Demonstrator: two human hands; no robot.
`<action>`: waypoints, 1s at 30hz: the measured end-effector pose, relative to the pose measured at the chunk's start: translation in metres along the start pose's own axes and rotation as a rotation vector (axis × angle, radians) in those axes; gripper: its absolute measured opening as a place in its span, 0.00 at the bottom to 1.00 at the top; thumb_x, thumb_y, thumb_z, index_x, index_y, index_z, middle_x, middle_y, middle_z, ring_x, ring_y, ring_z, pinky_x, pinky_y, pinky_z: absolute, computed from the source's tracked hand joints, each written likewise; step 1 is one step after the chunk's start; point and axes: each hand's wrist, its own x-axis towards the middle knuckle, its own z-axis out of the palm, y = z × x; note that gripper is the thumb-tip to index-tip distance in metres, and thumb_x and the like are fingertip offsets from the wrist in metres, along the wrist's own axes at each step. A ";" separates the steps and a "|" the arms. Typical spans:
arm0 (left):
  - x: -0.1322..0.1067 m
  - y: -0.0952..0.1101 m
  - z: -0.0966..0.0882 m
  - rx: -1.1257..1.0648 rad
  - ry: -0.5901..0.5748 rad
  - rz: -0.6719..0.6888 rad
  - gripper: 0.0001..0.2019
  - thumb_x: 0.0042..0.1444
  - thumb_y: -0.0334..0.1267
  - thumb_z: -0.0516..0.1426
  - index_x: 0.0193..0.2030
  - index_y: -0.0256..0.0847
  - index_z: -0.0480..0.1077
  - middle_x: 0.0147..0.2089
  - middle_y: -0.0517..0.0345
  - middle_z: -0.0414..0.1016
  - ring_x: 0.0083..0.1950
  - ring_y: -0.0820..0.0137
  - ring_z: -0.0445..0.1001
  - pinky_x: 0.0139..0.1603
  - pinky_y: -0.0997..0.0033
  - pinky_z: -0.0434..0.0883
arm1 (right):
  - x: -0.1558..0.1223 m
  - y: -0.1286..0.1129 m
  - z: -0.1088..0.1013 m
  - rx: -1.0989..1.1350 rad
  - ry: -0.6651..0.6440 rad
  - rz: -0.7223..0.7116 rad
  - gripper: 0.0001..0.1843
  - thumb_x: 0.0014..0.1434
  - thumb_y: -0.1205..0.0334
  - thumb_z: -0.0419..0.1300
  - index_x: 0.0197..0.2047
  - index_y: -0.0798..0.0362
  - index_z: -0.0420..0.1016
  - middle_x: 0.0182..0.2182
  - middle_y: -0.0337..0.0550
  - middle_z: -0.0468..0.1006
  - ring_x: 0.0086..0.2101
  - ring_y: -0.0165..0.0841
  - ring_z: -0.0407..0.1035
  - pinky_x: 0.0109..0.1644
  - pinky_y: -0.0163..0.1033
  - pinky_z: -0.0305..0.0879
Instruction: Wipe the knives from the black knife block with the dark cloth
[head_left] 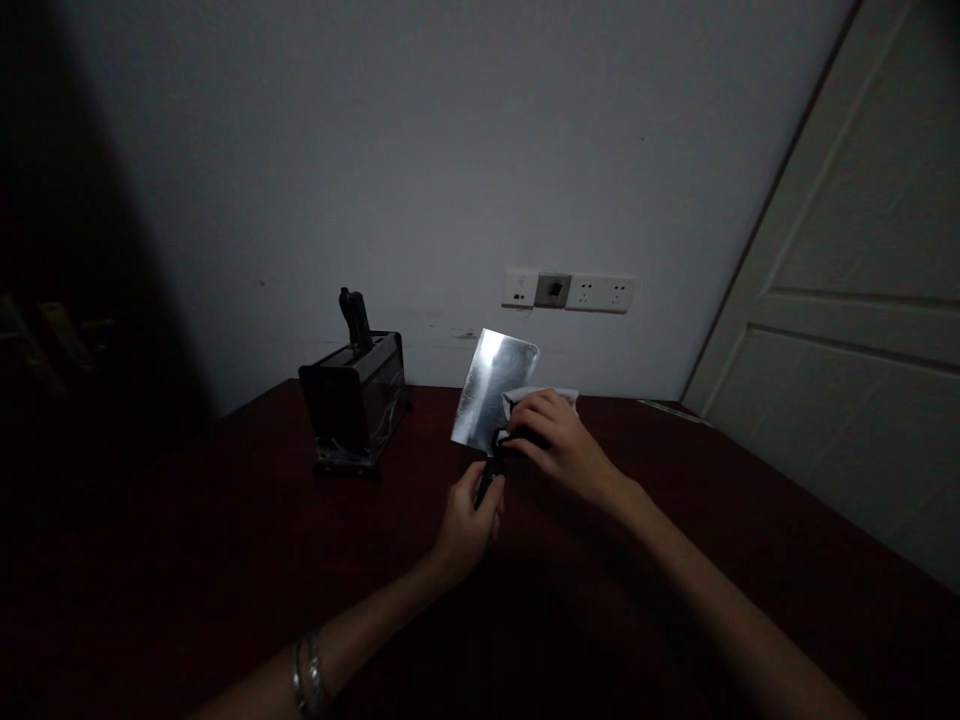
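My left hand [469,518] is wrapped round the black handle of a cleaver [490,388]. Its broad, shiny blade tilts up and away from me, above the table. A pale cloth with a dark part [566,396] is bunched in the fingers of my right hand [553,436], which presses it at the lower right of the blade, near the handle. The fingers hide part of the cloth and the blade's lower corner. To the left stands a black and grey knife block [337,405], with black handles [355,318] sticking up from its top.
All this is on or over a dark red table [247,540]. Behind it rises a pale wall with a row of sockets [592,292]. A white panelled door [855,290] is on the right. The left side is very dark.
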 end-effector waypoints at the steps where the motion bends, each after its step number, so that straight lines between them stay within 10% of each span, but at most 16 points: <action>1: 0.000 0.000 0.000 0.006 0.007 0.006 0.13 0.56 0.48 0.50 0.35 0.39 0.60 0.21 0.69 0.59 0.14 0.82 0.56 0.12 0.82 0.54 | 0.000 0.000 0.001 -0.033 -0.039 -0.018 0.04 0.55 0.63 0.56 0.36 0.51 0.69 0.37 0.45 0.71 0.43 0.39 0.61 0.45 0.45 0.58; 30: -0.002 0.004 -0.003 0.186 0.053 0.095 0.12 0.56 0.46 0.51 0.39 0.38 0.65 0.21 0.65 0.63 0.18 0.77 0.61 0.21 0.79 0.58 | 0.008 -0.009 -0.013 -0.049 -0.200 -0.105 0.03 0.55 0.64 0.56 0.35 0.52 0.66 0.36 0.46 0.68 0.41 0.39 0.58 0.43 0.44 0.61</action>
